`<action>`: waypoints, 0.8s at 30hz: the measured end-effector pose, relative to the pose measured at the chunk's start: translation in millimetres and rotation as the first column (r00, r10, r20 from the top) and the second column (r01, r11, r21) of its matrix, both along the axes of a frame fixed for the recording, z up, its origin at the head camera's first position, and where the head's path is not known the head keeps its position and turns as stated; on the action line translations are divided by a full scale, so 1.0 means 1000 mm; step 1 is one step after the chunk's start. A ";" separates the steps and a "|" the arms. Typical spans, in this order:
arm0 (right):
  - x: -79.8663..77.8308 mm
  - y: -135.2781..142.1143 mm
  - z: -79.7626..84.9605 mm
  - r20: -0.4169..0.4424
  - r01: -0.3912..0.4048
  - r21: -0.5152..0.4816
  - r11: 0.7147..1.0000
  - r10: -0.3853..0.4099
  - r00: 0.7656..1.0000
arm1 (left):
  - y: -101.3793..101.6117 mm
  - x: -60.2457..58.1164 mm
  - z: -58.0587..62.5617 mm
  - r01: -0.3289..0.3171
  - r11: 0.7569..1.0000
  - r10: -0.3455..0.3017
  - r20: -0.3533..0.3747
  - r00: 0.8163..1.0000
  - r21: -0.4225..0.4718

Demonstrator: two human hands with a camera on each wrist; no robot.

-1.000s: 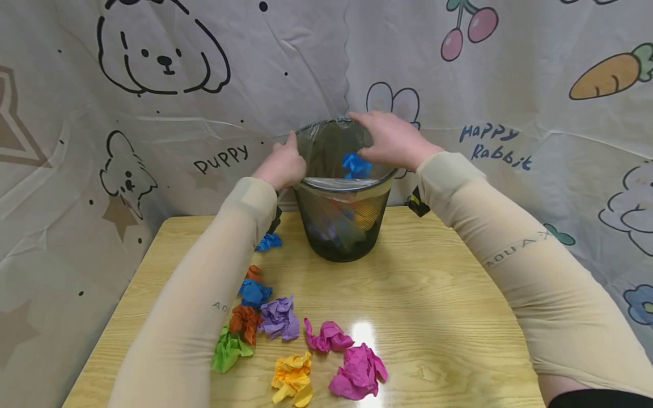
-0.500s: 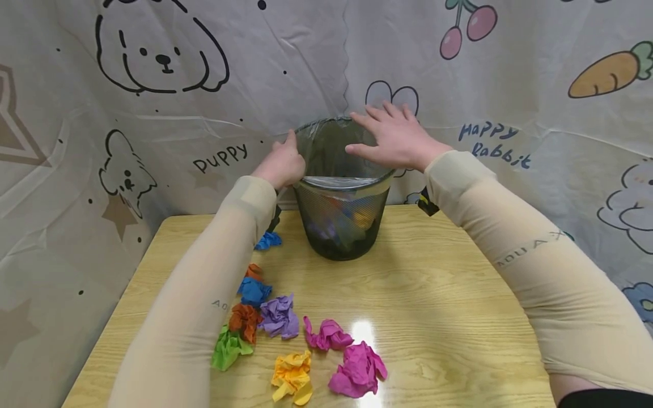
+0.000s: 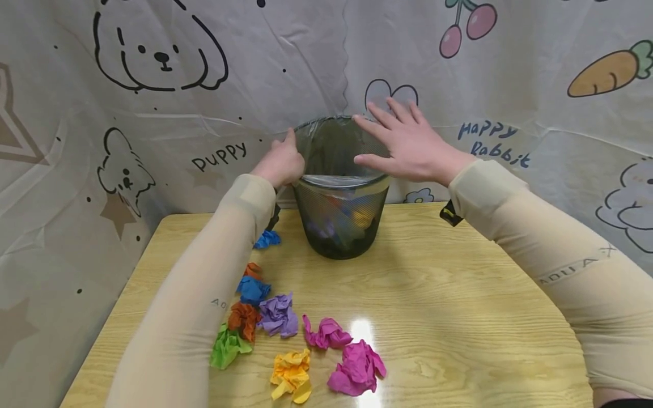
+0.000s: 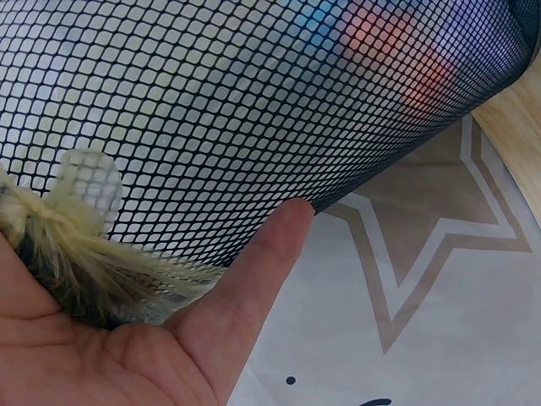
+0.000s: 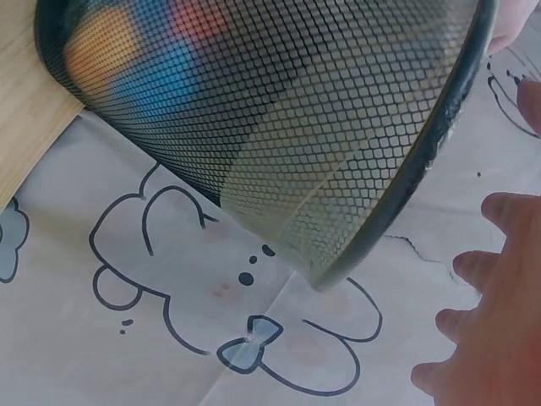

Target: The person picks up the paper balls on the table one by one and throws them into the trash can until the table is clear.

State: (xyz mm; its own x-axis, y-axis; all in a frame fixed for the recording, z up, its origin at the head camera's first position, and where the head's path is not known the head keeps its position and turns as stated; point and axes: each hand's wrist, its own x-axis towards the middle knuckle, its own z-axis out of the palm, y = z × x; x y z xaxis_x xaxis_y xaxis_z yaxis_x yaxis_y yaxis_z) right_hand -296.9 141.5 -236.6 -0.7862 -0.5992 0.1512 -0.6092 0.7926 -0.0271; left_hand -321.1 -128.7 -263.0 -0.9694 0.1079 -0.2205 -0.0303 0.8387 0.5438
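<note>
The left hand (image 4: 139, 364) has its thumb (image 4: 258, 271) straight, the tip at the edge of a black mesh bin (image 4: 186, 110) that spreads above the thumb. Yellowish plastic (image 4: 93, 262) is twisted into a bunch beside the thumb's base. Past the thumb tip, blurred blue, red and purple shapes (image 4: 376, 38) show through the mesh, with the tabletop (image 4: 520, 127) farther out. Right of the thumb is pale cloth (image 4: 321, 313) bearing a brown star (image 4: 410, 216).
</note>
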 end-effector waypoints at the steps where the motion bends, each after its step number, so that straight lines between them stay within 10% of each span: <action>1: 0.003 0.001 -0.001 -0.004 -0.007 0.003 1.000 0.007 1.000 | 0.000 0.000 0.000 -0.001 1.000 0.001 0.003 1.000 0.001; 24: 0.093 0.020 -0.050 -0.159 -0.320 0.079 0.944 0.328 0.931 | 0.001 -0.002 0.000 0.000 1.000 0.000 -0.004 1.000 -0.018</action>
